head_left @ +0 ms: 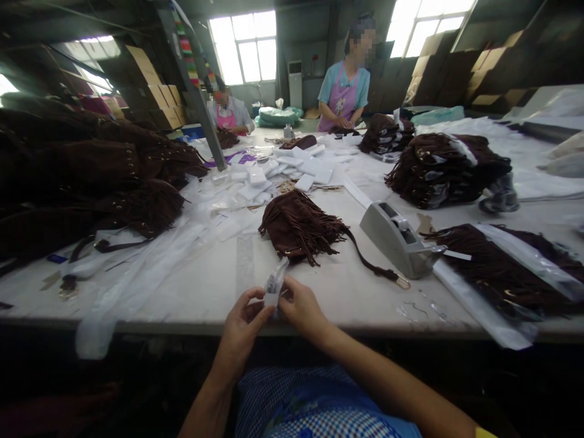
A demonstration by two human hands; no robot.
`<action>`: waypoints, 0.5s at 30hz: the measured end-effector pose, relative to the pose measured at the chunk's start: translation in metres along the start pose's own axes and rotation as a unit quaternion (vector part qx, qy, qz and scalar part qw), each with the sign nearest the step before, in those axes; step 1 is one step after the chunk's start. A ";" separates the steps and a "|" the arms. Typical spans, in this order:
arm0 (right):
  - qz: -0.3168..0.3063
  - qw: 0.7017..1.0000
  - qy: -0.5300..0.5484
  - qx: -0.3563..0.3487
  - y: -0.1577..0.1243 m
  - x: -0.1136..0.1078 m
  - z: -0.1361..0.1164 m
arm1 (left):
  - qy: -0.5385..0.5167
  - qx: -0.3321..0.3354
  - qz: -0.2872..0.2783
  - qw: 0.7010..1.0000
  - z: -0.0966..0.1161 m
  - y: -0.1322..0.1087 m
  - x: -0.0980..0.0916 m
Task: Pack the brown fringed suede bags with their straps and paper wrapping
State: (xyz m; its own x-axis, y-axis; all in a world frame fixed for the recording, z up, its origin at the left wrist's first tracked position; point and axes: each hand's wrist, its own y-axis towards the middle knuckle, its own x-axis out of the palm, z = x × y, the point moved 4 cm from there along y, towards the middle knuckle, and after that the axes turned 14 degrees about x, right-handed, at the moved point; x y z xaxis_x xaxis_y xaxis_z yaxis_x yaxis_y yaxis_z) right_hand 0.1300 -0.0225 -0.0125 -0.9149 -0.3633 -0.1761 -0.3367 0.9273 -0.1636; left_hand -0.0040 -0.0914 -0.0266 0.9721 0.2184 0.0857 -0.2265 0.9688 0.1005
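Both of my hands meet at the front edge of the table around a small clear plastic packet (276, 285) with something greyish inside that I cannot make out. My left hand (249, 316) pinches its left side between thumb and fingers. From the right, my right hand (301, 307) grips the same packet with bent fingers. Just beyond them lies a dark brown fringed bag (296, 228), its strap (369, 264) trailing right to a gold clasp. A grey tape dispenser (396, 240) stands to the right of that bag.
Brown bags (91, 176) are heaped on the left, beside crumpled clear plastic (137, 292). White pads (292, 164) lie scattered mid-table. Stacked fringed bags (449, 170) and wrapped ones (506, 261) occupy the right. A metal post (205, 115) rises at left. Two people (344, 91) work across the table.
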 end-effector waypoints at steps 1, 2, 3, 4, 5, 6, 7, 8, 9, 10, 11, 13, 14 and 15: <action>-0.035 0.998 0.042 0.022 0.000 0.000 0.001 | -0.002 -0.002 0.002 1.000 0.001 0.000 0.000; -0.081 0.991 0.094 0.054 0.000 0.001 0.002 | -0.001 -0.004 0.007 1.000 0.002 0.000 -0.001; -0.131 0.976 0.151 0.091 -0.001 0.002 0.004 | 0.000 -0.006 0.011 1.000 0.003 0.000 -0.001; -0.178 0.954 0.204 0.130 -0.003 0.002 0.005 | -0.001 -0.008 0.015 1.000 0.005 0.000 -0.001; -0.217 0.930 0.249 0.163 -0.006 0.003 0.006 | -0.003 -0.009 0.018 1.000 0.007 0.001 -0.001; -0.248 0.908 0.281 0.186 -0.009 0.003 0.006 | -0.005 -0.009 0.017 1.000 0.009 0.001 0.000; -0.271 0.893 0.301 0.196 -0.012 0.003 0.004 | -0.003 -0.005 0.016 1.000 0.011 0.002 0.000; -0.291 0.883 0.312 0.196 -0.015 0.004 0.002 | 0.002 0.000 0.018 1.000 0.012 0.002 0.000; -0.312 0.877 0.313 0.191 -0.017 0.005 0.000 | 0.010 0.005 0.019 1.000 0.014 0.002 0.000; -0.334 0.874 0.303 0.183 -0.020 0.007 -0.003 | 0.020 0.007 0.020 1.000 0.015 0.003 0.000; -0.353 0.876 0.282 0.172 -0.022 0.008 -0.005 | 0.029 0.008 0.026 0.999 0.015 0.004 0.000; -0.358 0.903 0.199 0.128 -0.022 0.006 -0.009 | 0.041 0.005 0.038 0.998 0.013 0.006 -0.002; -0.330 0.930 0.133 0.089 -0.020 0.000 -0.011 | 0.046 0.003 0.039 0.998 0.012 0.009 -0.003; -0.274 0.959 0.050 0.040 -0.018 -0.010 -0.013 | 0.053 0.004 0.039 0.998 0.011 0.011 -0.005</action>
State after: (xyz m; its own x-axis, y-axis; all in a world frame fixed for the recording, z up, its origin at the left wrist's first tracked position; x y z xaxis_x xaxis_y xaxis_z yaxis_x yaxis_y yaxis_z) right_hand 0.1426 -0.0344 0.0050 -0.6229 -0.7806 0.0515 -0.7595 0.5876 -0.2790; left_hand -0.0117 -0.0827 -0.0151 0.9525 0.3044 -0.0121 -0.3014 0.9475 0.1065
